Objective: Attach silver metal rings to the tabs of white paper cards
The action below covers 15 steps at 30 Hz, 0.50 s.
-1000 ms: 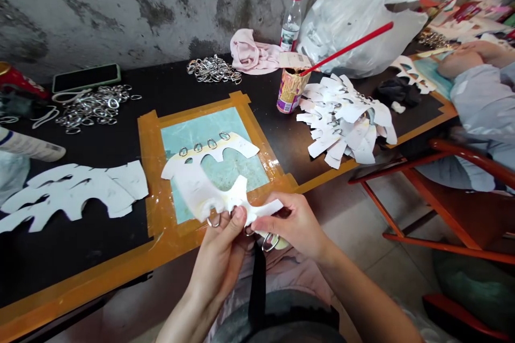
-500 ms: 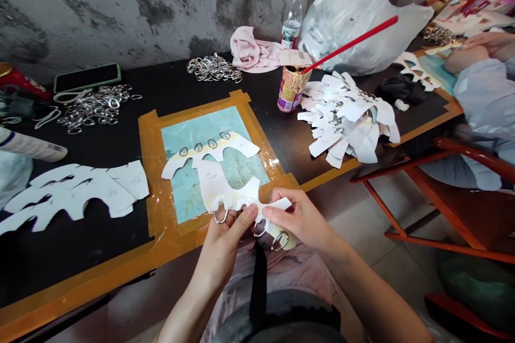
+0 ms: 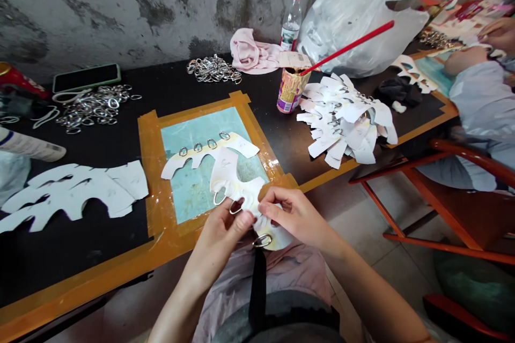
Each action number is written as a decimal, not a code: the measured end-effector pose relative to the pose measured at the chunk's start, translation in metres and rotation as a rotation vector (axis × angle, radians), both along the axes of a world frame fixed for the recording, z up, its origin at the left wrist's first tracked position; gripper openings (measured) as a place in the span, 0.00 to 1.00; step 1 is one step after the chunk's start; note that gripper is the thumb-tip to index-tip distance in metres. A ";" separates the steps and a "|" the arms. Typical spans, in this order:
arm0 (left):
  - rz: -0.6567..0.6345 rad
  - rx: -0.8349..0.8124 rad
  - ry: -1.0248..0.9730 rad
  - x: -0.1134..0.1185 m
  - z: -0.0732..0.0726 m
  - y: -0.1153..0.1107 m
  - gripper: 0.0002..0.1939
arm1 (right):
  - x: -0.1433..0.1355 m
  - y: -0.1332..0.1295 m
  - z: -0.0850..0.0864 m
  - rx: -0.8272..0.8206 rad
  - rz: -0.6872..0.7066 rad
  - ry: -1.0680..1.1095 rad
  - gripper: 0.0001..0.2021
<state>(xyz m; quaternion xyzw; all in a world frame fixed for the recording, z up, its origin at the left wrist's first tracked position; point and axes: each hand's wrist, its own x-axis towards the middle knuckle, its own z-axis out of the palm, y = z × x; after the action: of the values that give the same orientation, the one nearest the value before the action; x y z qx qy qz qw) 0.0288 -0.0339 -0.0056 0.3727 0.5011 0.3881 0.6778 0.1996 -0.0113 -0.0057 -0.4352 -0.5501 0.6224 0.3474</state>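
White cut-out piece (image 3: 245,187) held in both hands above the table edge

The lower edge of the piece is pinched between thumb and fingers of the left hand (image 3: 225,233), close to its metal rings (image 3: 219,197). Farther along, it is gripped by the bent thumb and forefinger of the right hand (image 3: 295,217). Its far end is extended over a teal sheet (image 3: 193,193), which is bordered by brown tape (image 3: 155,182). On that sheet a second white piece (image 3: 241,144) is laid, with four rings set along its upper edge; whether the two pieces touch cannot be told.

To the left, overlapping blanks (image 3: 96,185) are spread on the black table (image 3: 265,91); to the right, ringed pieces (image 3: 350,118) are heaped near a printed cup (image 3: 290,91) in which a red stick (image 3: 350,45) is stood. Behind, loose rings (image 3: 92,106) are piled beside a phone (image 3: 86,78), and a plastic bag (image 3: 358,21) is set against the wall (image 3: 169,5). At far right, a co-worker's sleeve (image 3: 478,86) can be seen.
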 end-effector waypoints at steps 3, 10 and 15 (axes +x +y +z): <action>0.032 0.009 -0.033 -0.001 -0.002 0.000 0.25 | -0.006 -0.003 -0.006 0.092 -0.093 0.011 0.12; 0.229 0.117 0.028 0.004 -0.011 0.004 0.19 | -0.010 -0.014 0.003 0.446 -0.396 -0.223 0.04; 0.306 0.194 0.168 0.010 -0.013 0.001 0.14 | -0.018 -0.016 0.007 0.423 -0.267 -0.316 0.05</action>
<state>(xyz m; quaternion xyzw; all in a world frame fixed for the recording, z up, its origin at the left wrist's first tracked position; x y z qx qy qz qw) 0.0384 -0.0333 -0.0184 0.3867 0.5669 0.5004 0.5278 0.1820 -0.0268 0.0016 -0.5133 -0.6526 0.3671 0.4194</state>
